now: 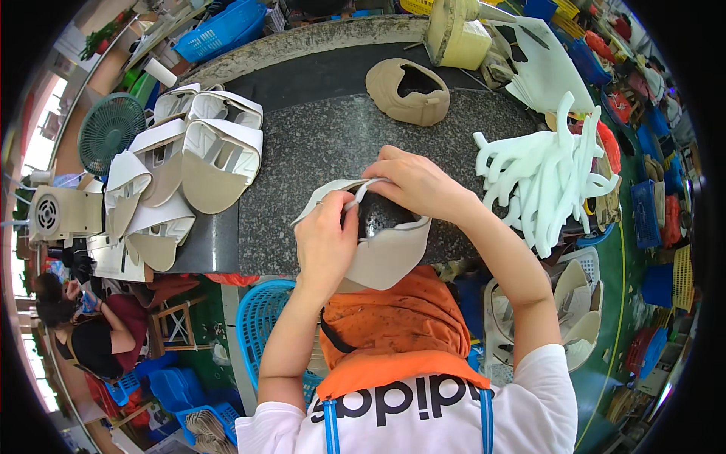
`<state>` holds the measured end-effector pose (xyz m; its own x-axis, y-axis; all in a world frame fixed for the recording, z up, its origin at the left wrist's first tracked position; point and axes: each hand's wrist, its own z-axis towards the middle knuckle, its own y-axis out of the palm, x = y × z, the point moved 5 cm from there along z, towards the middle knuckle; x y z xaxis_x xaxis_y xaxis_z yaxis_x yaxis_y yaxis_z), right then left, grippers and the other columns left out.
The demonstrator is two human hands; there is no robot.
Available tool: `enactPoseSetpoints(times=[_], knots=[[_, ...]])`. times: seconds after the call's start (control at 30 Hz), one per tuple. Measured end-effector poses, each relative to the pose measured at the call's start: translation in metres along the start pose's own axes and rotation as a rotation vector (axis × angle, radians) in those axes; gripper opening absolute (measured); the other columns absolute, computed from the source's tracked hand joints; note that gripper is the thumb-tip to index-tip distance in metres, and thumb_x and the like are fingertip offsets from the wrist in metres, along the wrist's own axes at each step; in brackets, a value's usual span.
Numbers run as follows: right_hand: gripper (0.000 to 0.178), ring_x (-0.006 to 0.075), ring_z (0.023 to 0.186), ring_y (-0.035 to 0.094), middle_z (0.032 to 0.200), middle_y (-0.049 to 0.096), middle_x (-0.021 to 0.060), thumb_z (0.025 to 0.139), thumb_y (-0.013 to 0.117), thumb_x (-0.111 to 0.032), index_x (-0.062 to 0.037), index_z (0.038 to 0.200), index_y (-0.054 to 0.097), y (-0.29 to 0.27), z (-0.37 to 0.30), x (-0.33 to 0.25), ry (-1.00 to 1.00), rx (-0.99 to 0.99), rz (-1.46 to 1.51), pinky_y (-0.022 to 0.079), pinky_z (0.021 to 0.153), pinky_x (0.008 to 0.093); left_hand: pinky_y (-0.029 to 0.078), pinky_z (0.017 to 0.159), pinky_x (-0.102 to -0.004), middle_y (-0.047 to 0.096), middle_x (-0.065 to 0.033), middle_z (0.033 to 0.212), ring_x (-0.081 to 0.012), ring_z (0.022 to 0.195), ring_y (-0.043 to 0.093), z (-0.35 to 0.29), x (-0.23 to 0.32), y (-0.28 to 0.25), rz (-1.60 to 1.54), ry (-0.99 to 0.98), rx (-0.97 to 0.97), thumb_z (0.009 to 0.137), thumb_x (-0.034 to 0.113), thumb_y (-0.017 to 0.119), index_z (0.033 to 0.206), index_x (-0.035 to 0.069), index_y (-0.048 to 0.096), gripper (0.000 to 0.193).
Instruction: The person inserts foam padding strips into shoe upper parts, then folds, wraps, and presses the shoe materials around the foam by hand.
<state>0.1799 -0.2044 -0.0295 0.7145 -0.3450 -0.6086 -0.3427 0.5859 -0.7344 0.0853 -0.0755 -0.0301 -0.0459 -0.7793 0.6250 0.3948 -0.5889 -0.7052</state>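
Holding a beige shoe upper (382,253) between both hands over the near edge of the dark stone table (318,144), you have your fingers closed on it. Your left hand (327,240) grips its left side, thumb and fingers pinched around a thin white strip (361,192) at the rim. Your right hand (416,181) curls over the top edge, fingertips clamped on the same strip, so the two hands almost touch. The upper sits just above your orange apron (393,325). Left of your hands, a stack of white and beige uppers (189,166) lies fanned across the table. Farther back rests a single tan upper (408,91), well apart from yours. To your right, a pile of white strips (544,174) hangs off the table's edge. A green fan (110,130) stands at the far left, and a blue basket (257,321) sits below the table by your left forearm.
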Motion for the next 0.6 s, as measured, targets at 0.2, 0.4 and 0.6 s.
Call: enactPoseSetpoints(times=[0.2, 0.4, 0.6], knots=[[0.014, 0.0316, 0.087, 0.059, 0.089, 0.056, 0.0132, 0.082, 0.061, -0.013, -0.0035, 0.093, 0.061, 0.011, 0.005, -0.006, 0.010, -0.060, -0.131, 0.047, 0.073, 0.0412, 0.049, 0.060, -0.0382, 0.065, -0.0135, 0.074, -0.0311, 0.068, 0.064, 0.002, -0.007, -0.002, -0.102, -0.049, 0.051, 0.085, 0.010, 0.062, 0.092, 0.006, 0.059, 0.008], [0.014, 0.0326, 0.079, 0.061, 0.083, 0.059, 0.0113, 0.082, 0.062, -0.015, -0.0048, 0.091, 0.061, 0.015, 0.013, -0.017, -0.052, -0.109, -0.207, 0.048, 0.068, 0.0419, 0.051, 0.066, -0.0299, 0.068, -0.0119, 0.082, -0.0213, 0.074, 0.068, -0.001, -0.010, 0.000, -0.077, -0.055, 0.057, 0.084, 0.001, 0.063, 0.096, 0.002, 0.059, 0.012], [0.016, 0.0326, 0.076, 0.062, 0.079, 0.061, 0.0099, 0.083, 0.060, -0.018, -0.0057, 0.093, 0.062, 0.011, 0.011, -0.017, -0.086, -0.055, -0.129, 0.049, 0.064, 0.0426, 0.052, 0.067, -0.0312, 0.070, -0.0143, 0.087, -0.0244, 0.079, 0.070, 0.008, -0.008, -0.005, -0.125, -0.079, 0.046, 0.084, 0.003, 0.064, 0.098, 0.002, 0.060, 0.015]])
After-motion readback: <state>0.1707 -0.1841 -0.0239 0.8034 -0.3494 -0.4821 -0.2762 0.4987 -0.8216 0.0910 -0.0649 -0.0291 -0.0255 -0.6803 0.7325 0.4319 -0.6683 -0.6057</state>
